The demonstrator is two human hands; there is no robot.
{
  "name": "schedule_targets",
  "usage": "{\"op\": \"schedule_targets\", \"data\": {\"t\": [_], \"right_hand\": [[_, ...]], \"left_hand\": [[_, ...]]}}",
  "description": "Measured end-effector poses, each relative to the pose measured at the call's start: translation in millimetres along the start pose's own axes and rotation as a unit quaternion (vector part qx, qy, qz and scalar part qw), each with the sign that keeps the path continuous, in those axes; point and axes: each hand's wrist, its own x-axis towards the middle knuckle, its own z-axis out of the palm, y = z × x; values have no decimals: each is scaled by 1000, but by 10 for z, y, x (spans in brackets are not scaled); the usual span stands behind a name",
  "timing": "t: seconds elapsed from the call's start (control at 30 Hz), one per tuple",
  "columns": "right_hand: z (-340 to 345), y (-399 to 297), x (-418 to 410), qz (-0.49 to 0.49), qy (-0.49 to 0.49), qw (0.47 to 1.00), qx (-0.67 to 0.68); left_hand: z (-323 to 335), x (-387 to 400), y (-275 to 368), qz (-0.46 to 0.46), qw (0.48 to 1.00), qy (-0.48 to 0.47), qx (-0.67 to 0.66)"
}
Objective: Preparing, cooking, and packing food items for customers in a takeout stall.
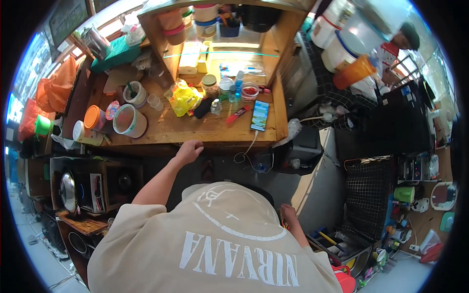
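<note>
My left hand [189, 151] is at the front edge of the wooden counter [165, 136], its fingers curled; whether it grips anything there is hidden. Low at my right side, my right hand [288, 214] is partly hidden by my shirt, near something small and colourful. On the counter lie a lit smartphone [259, 115] with a white cable [251, 144], a red tube [237, 114], a yellow plastic bag [185, 97] and a black pouch [203, 107]. Behind them stand a lidded jar [210, 86], a blue bottle [239, 82] and a tub of red contents [250, 91].
Plastic tubs, among them an open one [129, 121] and one with an orange lid [94, 117], stand on the counter's left. A black bin [302, 150] is right of the counter, the cable hanging beside it. Stacked containers [339, 51] and a person [401, 40] are at upper right.
</note>
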Motion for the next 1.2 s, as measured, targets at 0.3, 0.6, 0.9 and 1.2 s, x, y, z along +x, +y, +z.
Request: {"op": "schedule_targets", "data": {"t": [0.3, 0.6, 0.9, 1.2], "right_hand": [[908, -751, -327, 14, -71, 997, 9], [1290, -762, -591, 68, -32, 997, 0], [1601, -1108, -811, 50, -13, 999, 8], [1628, -1145, -960, 37, -31, 999, -17]], "left_hand": [[-322, 419, -539, -18, 994, 55, -94], [-1064, 947, -348, 94, 946, 260, 171], [-920, 1237, -851, 37, 976, 147, 157], [-910, 458, -975, 114, 982, 76, 134]]}}
